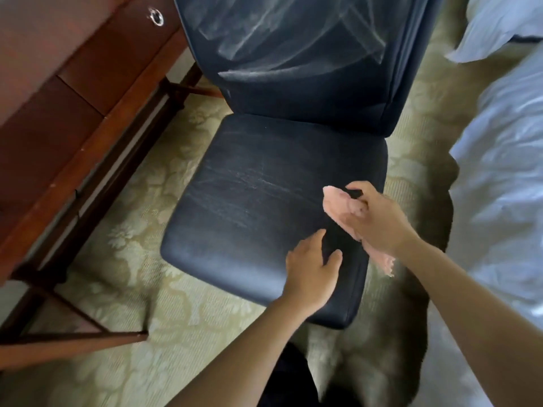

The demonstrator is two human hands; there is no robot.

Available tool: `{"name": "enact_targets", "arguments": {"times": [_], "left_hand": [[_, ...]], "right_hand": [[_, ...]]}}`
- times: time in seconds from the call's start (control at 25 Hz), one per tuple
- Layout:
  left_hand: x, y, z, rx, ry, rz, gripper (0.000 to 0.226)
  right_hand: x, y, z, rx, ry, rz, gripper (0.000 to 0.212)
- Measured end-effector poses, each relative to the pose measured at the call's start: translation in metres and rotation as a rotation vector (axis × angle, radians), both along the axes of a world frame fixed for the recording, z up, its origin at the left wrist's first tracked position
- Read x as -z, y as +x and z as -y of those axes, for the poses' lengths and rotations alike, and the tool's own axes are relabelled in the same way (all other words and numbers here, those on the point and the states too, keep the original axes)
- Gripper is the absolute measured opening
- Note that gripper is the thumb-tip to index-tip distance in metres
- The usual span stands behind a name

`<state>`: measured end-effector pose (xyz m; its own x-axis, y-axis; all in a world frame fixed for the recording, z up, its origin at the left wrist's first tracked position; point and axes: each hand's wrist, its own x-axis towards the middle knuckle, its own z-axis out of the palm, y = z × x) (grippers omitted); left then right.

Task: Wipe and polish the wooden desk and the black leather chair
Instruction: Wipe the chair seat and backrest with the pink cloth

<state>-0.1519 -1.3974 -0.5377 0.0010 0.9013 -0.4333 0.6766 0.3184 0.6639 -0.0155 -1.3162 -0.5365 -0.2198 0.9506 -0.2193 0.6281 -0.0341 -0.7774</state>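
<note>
The black leather chair [249,207] stands in the middle, its seat and backrest streaked with pale smears. My right hand [379,218] grips a pink cloth [340,204] over the seat's right side, and the cloth's lower end hangs past the seat edge. My left hand [311,268] hovers over the seat's front right part, thumb and fingers spread and holding nothing. The wooden desk [58,92] with drawers stands at the left.
A round metal drawer pull [155,16] sits on the desk front. The desk's wooden legs and crossbars [73,336] reach over the patterned carpet [152,251] at lower left. A bed with white linen [499,177] runs along the right, close to the chair.
</note>
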Motion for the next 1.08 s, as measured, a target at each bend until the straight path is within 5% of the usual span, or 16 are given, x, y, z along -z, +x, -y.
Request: {"name": "enact_targets", "arguments": {"times": [0.24, 0.4, 0.64, 0.88, 1.08], "left_hand": [[-0.148, -0.017, -0.006, -0.253, -0.134, 0.281, 0.046], [-0.227, -0.038, -0.031, -0.342, 0.049, 0.405, 0.028], [-0.323, -0.061, -0.086, -0.202, 0.34, 0.389, 0.002], [-0.358, -0.085, -0.117, -0.267, 0.44, 0.517, 0.023], [-0.356, -0.1, -0.121, -0.47, 0.469, 0.363, 0.01]], "right_hand": [[-0.138, 0.001, 0.017, -0.045, -0.037, 0.017, 0.036], [-0.229, -0.02, 0.001, -0.14, -0.024, -0.101, 0.032], [-0.321, -0.033, -0.037, -0.123, 0.104, -0.217, 0.03], [-0.356, -0.052, -0.086, -0.277, 0.108, -0.299, 0.022], [-0.359, -0.07, -0.142, -0.643, 0.026, -0.254, 0.01]]}}
